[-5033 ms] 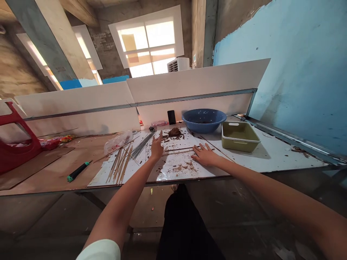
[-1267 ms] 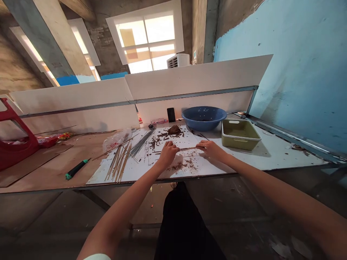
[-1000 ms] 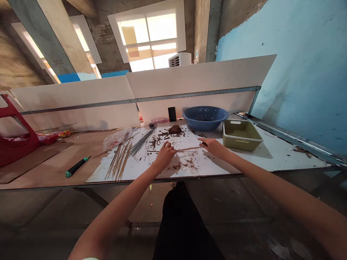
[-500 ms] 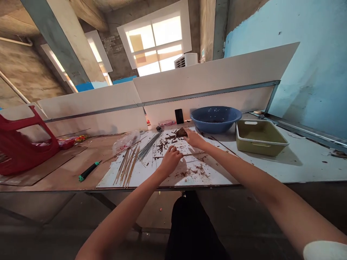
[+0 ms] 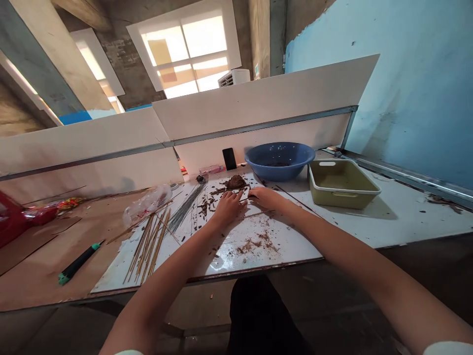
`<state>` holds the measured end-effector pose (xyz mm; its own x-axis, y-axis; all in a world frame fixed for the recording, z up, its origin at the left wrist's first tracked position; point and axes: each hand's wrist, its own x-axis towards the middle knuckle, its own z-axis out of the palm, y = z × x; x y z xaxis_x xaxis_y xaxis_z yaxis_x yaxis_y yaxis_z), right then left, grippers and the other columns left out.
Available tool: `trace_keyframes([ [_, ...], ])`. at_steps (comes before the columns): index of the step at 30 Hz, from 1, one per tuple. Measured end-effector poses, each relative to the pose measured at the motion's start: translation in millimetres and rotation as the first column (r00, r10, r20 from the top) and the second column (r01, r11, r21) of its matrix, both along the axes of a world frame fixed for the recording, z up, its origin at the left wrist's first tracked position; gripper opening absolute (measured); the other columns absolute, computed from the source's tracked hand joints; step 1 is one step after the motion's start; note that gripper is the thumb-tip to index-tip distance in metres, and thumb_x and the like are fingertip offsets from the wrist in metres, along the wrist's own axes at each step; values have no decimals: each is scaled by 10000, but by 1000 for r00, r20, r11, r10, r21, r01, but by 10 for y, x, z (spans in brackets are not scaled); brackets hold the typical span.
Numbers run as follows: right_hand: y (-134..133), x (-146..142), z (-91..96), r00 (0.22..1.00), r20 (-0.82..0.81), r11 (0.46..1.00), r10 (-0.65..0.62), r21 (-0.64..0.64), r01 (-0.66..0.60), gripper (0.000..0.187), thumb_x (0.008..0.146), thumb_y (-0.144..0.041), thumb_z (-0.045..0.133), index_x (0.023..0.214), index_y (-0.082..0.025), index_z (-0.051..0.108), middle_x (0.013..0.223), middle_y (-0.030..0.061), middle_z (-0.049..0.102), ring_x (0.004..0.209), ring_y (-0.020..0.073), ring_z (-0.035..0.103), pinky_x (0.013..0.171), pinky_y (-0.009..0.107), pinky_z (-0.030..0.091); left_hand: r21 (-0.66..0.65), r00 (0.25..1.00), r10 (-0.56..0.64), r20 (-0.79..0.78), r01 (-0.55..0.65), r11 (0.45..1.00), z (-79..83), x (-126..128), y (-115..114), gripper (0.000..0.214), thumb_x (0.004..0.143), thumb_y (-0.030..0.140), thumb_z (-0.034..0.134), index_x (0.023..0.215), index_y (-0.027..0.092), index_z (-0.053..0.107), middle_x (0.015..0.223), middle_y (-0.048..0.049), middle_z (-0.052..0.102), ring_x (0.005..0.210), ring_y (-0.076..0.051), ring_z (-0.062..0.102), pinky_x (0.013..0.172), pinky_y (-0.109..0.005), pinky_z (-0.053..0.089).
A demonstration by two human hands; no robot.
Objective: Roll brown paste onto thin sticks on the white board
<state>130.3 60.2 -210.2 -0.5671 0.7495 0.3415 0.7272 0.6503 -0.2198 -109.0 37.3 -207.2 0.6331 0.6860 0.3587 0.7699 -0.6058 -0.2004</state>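
Observation:
My left hand (image 5: 228, 208) is over the white board (image 5: 295, 236), its fingers bent and close together. Facing it, my right hand (image 5: 269, 198) has its fingers curled in a pinch, the tips nearly meeting the left thumb. Whatever lies between the fingers is small and mostly hidden. A thin stick (image 5: 254, 214) shows just below the hands; I cannot tell whether either hand grips it. Just beyond the fingertips rests a lump of brown, clay-like material (image 5: 236, 182), untouched. Small dark rolled bits (image 5: 204, 208) are scattered beside the left hand, and brown crumbs (image 5: 258, 243) lie nearer the edge.
Behind the right hand stand a blue basin (image 5: 280, 167) and an olive tub (image 5: 345, 197). To the left are thin brown sticks (image 5: 150, 244), grey wires (image 5: 188, 207), a plastic bag (image 5: 146, 204) and a green-black screwdriver-like tool (image 5: 81, 262). A phone (image 5: 229, 159) leans at the back.
My right hand has come off the brown lump and moved toward me, beside my left hand. The left hand has moved forward, closer to the lump. The view has turned right.

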Motion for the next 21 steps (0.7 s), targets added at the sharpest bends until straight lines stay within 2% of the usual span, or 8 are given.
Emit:
trace_keyframes([
  [4, 46, 83, -32, 995, 48, 995, -82, 65, 79, 195, 1122, -174, 656, 1175, -141, 841, 1219, 159, 816, 1188, 295, 740, 1056, 362, 536, 65, 994, 29, 102, -36, 997, -31, -111, 64, 424, 1187, 315, 462, 1507, 165, 697, 1248, -165, 808, 1210, -332, 696, 1131, -483, 511],
  [7, 29, 71, -65, 991, 92, 991, -99, 104, 89, 208, 1117, -173, 650, 1121, -137, 855, 1218, 176, 796, 1207, 313, 712, 1097, 397, 526, 97, 974, 118, 194, -138, 986, 42, -273, 108, 399, 1167, 254, 458, 1461, 165, 713, 1227, -167, 815, 1204, -348, 698, 1101, -505, 531],
  [10, 11, 45, -106, 991, 67, 991, -120, 75, 115, 212, 1122, -183, 643, 1118, -135, 850, 1204, 178, 789, 1182, 307, 712, 1073, 391, 538, 70, 951, 187, 245, -210, 975, 93, -385, 117, 394, 1142, 193, 451, 1425, 179, 725, 1247, -157, 819, 1248, -346, 687, 1096, -497, 538],
  [16, 80, 87, -211, 991, -52, 993, -120, 11, 121, 205, 1130, -151, 632, 1144, -120, 835, 1205, 164, 797, 1154, 275, 739, 1066, 363, 545, 5, 957, 184, 223, -190, 982, -24, -327, 42, 385, 1121, 174, 488, 1416, 165, 735, 1288, -158, 806, 1284, -335, 685, 1125, -470, 542],
  [21, 154, 137, -283, 992, -24, 992, -120, 26, 121, 229, 1142, -169, 623, 1127, -123, 847, 1177, 160, 806, 1168, 285, 733, 1073, 372, 546, -49, 975, 145, 171, -138, 989, -143, -235, 23, 344, 1121, 177, 495, 1332, 150, 765, 1253, -163, 804, 1279, -319, 692, 1157, -453, 555],
])
